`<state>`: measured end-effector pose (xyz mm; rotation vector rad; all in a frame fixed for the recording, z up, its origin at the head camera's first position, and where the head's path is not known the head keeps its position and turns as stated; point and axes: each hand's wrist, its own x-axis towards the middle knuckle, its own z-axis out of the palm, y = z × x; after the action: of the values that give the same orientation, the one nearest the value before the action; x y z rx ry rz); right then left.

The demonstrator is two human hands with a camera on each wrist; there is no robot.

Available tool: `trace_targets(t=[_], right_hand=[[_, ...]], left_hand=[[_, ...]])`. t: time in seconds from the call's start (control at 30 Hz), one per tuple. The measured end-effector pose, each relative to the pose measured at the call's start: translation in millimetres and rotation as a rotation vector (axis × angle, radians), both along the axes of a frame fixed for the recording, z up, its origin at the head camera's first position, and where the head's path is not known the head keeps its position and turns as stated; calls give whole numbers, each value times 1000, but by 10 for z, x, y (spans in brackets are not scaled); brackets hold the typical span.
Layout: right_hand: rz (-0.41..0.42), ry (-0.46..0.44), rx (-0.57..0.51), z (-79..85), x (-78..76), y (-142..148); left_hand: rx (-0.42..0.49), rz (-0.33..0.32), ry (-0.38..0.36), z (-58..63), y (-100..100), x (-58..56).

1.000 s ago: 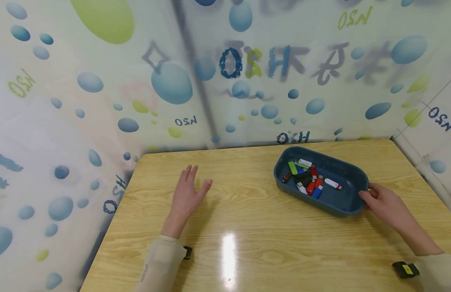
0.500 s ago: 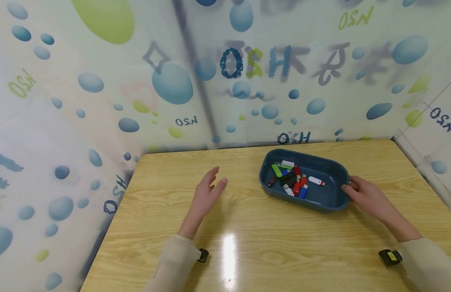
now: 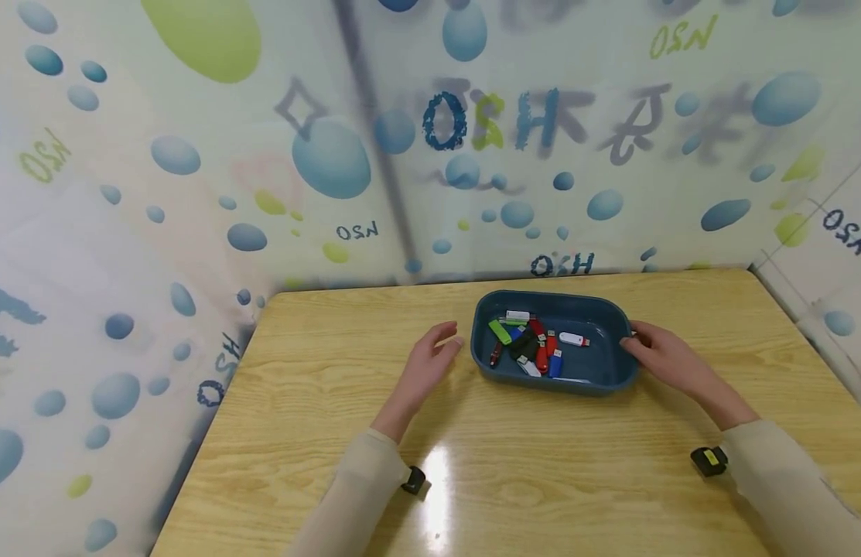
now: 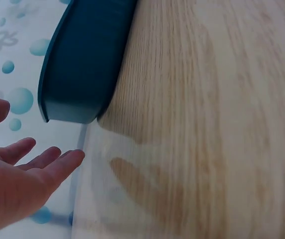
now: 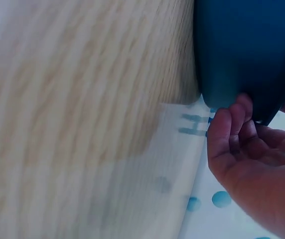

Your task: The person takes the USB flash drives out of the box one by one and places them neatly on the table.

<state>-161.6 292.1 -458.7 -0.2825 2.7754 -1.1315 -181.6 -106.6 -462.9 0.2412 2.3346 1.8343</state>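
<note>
A dark blue plastic basin [image 3: 597,370] with rounded corners sits on the wooden table. Inside it lie several USB flash drives, among them a green one [image 3: 500,333], a blue one [image 3: 555,363] and a white-and-red one [image 3: 574,340] apart from the pile. My right hand [image 3: 670,357] grips the basin's right end, thumb over the rim and fingers curled against the outer wall in the right wrist view. Just off the left end is my left hand [image 3: 430,362], its fingers relaxed; the left wrist view shows a gap between its fingertips and the basin [image 4: 90,64].
The wooden table [image 3: 319,371] meets a patterned wall covering [image 3: 374,193] at its back and left sides. Black straps with small devices show at both wrists, below cream sleeves [image 3: 363,483].
The basin, held by my right hand, has slid leftward and turned until nearly square to the table's back edge. My left hand has moved right, to beside its left end.
</note>
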Motion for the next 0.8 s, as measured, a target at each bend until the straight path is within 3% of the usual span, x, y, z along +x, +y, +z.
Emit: trace_targets(t=[0.17, 0.37, 0.5, 0.57, 0.67, 0.73, 0.8], right_hand=[[12, 5, 1, 9, -81, -76], [19, -9, -29, -5, -144, -152], [-50, 15, -4, 3, -142, -199], [-119, 100, 15, 28, -103, -241], [-202, 313, 35, 88, -14, -377], [-198, 449, 64, 153, 53, -506], [-162, 499, 110, 201, 107, -635]], left_hand=[[43, 16, -68, -24, 75, -66], [91, 16, -135, -53, 123, -70], [136, 15, -164, -87, 124, -60], [142, 15, -174, -96, 119, -60], [149, 14, -185, -103, 106, -66], [159, 15, -192, -103, 105, -70], [164, 15, -198, -97, 114, -64]])
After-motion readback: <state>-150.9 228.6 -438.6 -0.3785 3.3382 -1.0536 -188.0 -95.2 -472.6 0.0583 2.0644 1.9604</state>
